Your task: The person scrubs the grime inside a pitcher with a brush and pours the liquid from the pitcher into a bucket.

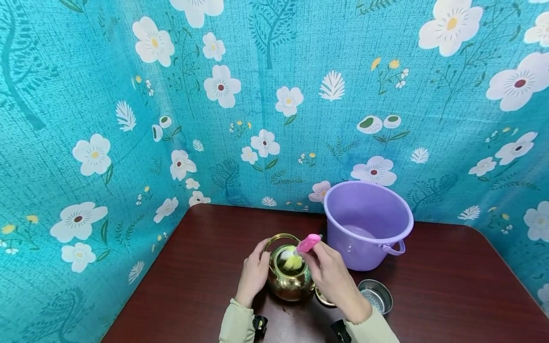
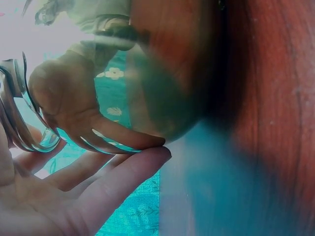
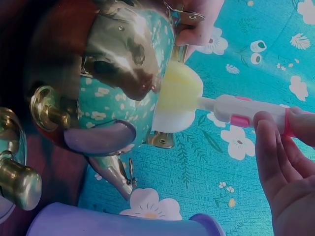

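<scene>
A shiny gold-coloured metal kettle (image 1: pixel 289 288) stands on the table with its top opening uncovered and its hoop handle up. My left hand (image 1: pixel 254 274) holds it at the left, by the handle's base; in the left wrist view a fingertip (image 2: pixel 160 152) presses against the polished belly. Between the thumb and fingers of my right hand (image 1: pixel 332 271) is the pink and white handle of a sponge brush (image 3: pixel 236 110). Its yellow and white sponge head (image 3: pixel 179 93) sits in the kettle's mouth, partly hidden by the rim. The kettle's lid (image 1: pixel 322 299) lies beside it, half covered by my right hand.
A purple bucket (image 1: pixel 356 255) stands behind and to the right of the kettle. Near my right wrist lies a round metal strainer (image 1: pixel 375 295) with a perforated bottom. A blue flowered cloth (image 1: pixel 266 95) hangs behind the dark wooden table (image 1: pixel 206 257).
</scene>
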`<move>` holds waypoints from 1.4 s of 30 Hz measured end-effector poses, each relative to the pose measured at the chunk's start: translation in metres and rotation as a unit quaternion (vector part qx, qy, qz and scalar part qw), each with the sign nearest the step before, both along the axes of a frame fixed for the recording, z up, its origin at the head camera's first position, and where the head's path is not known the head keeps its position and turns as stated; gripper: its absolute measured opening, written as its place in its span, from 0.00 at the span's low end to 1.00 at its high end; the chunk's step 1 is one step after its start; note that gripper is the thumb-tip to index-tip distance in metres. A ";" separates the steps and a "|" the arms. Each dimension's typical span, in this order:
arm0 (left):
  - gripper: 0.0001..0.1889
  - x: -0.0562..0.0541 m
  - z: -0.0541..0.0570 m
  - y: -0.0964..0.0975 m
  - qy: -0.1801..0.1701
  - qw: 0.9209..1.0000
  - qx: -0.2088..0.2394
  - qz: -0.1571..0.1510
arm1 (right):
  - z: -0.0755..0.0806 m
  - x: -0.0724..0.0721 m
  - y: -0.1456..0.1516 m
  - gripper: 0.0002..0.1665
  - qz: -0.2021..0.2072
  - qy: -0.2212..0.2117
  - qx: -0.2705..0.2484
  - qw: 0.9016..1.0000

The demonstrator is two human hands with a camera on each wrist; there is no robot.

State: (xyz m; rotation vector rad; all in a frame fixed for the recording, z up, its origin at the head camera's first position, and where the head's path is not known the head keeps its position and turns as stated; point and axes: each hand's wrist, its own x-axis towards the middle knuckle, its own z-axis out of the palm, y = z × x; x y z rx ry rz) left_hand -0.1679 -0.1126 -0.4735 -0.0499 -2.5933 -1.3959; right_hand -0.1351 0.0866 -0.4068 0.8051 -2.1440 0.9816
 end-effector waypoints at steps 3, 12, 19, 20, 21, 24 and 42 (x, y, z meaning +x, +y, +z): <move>0.20 0.000 -0.001 0.000 0.002 1.000 0.000 0.001 | -0.001 0.000 0.002 0.10 0.008 -0.003 -0.006 1.000; 0.20 0.001 -0.002 0.001 0.004 1.000 0.001 0.008 | -0.001 0.002 0.005 0.11 0.012 -0.003 -0.008 1.000; 0.19 0.000 -0.002 0.002 0.007 1.000 0.003 0.012 | 0.000 0.005 0.007 0.11 0.012 -0.007 -0.006 1.000; 0.19 0.000 -0.002 0.002 0.005 1.000 0.004 0.013 | 0.000 0.005 0.007 0.11 0.013 -0.007 -0.007 1.000; 0.19 0.000 -0.002 0.002 0.004 1.000 0.004 0.014 | 0.000 0.006 0.007 0.11 0.011 -0.007 -0.005 1.000; 0.19 0.000 -0.003 0.002 0.002 1.000 0.004 0.017 | 0.002 0.007 0.007 0.12 0.014 -0.008 -0.002 1.000; 0.20 0.000 -0.001 0.003 0.002 1.000 0.008 0.020 | 0.011 0.011 0.001 0.13 0.009 -0.020 -0.006 1.000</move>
